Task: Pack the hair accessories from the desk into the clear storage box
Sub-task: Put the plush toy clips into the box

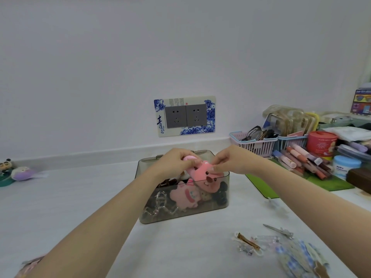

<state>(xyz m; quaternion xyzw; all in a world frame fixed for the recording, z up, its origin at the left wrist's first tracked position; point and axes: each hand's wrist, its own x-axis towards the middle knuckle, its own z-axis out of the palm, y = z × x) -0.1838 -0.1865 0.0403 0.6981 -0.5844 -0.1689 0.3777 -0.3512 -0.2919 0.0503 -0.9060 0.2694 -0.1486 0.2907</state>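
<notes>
Pink plush clip [206, 173], soft and fuzzy, animal face with dark eyes, brown nose and two white teeth. Held over the open top of the clear storage box [183, 212], lower half already below the rim. Left hand [176, 162] curls its fingers round the plush's upper left part; right hand [230, 160] pinches the top right edge between thumb and fingertips.

Box: smoky transparent plastic, rounded corners, standing mid-desk. Hinged lid tipped back behind the hands, mostly hidden. Through the front wall: a second pink plush piece [185, 196], dark fuzzy items at right, clear wavy claw clips [158, 207] lower left. Contents overlap; individual pieces hard to separate.

White desk [70, 197], matte. Loose on it, near right: a bronze snap clip [248, 242] on clear backing, a slim metal duckbill clip [279, 230], blue checked fabric pieces [299, 259], blurred and cut off at the bottom edge. A faint clear clip [277, 207] beside the right forearm, barely readable.

Far right: pink slatted basket [255, 146] with glasses, lip-product tubes [301, 161] on a green mat [321, 183], red round tin [321, 143]. Wall sockets [185, 116] with blue floral surround.
</notes>
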